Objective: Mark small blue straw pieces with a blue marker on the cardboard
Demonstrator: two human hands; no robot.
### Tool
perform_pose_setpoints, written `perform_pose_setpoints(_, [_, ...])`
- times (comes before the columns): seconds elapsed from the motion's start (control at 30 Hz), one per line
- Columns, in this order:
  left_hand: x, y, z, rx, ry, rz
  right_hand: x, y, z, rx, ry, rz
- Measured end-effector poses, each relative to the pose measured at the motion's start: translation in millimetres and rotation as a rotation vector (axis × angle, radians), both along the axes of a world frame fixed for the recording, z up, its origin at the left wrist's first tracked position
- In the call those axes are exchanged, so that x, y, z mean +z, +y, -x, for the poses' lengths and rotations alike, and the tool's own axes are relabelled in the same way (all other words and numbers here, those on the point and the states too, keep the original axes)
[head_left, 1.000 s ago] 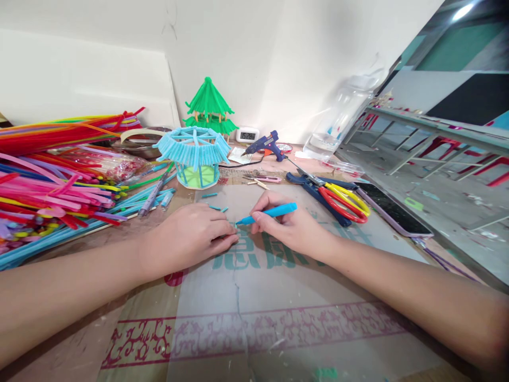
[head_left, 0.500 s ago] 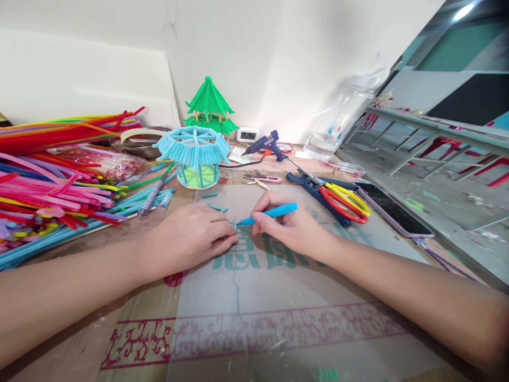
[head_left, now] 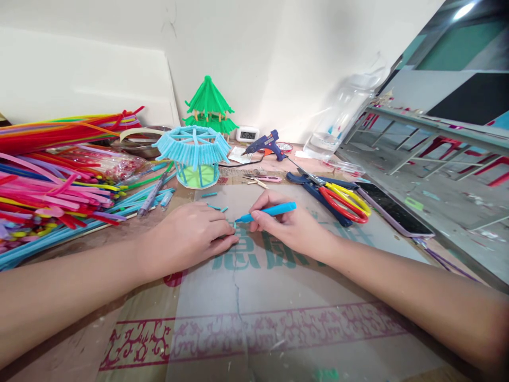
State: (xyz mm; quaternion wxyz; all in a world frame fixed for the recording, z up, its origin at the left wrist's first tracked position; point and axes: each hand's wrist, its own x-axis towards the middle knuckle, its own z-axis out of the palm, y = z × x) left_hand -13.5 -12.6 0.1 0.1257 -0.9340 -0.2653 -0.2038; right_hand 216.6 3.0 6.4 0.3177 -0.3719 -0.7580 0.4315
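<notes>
My right hand (head_left: 276,217) grips a blue marker pen (head_left: 274,210), its tip pointing left. Just under that tip, a tiny light-blue stick piece (head_left: 235,225) stands at the fingertips of my left hand (head_left: 202,231). Those left fingers are pinched together, resting on the translucent sheet (head_left: 302,297). Short dark-teal sticks (head_left: 209,194) lie a little beyond the left hand. Behind them stands a light-blue round pavilion model (head_left: 193,154) with a slatted roof and a green floor, and farther back a green tiered roof model (head_left: 209,103).
Bundles of coloured pipe cleaners (head_left: 51,191) fill the left side. A blue glue gun (head_left: 264,144), a small digital clock (head_left: 247,134), a pink cutter (head_left: 268,179), red-and-yellow-handled scissors (head_left: 344,201), dark-blue-handled pliers (head_left: 338,212), a phone (head_left: 392,207) and a clear plastic bottle (head_left: 336,116) lie behind and right.
The marker's tip has lifted slightly and shifted a little left, away from the small piece. My left hand stays nearly still.
</notes>
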Motion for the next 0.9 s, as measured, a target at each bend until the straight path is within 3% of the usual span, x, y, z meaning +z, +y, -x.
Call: perform_pose_setpoints(0.9, [-1.5, -1.2, 0.5, 0.023, 0.010, 0.005, -0.7, 0.3, -1.2, 0.054, -0.013, 0.007])
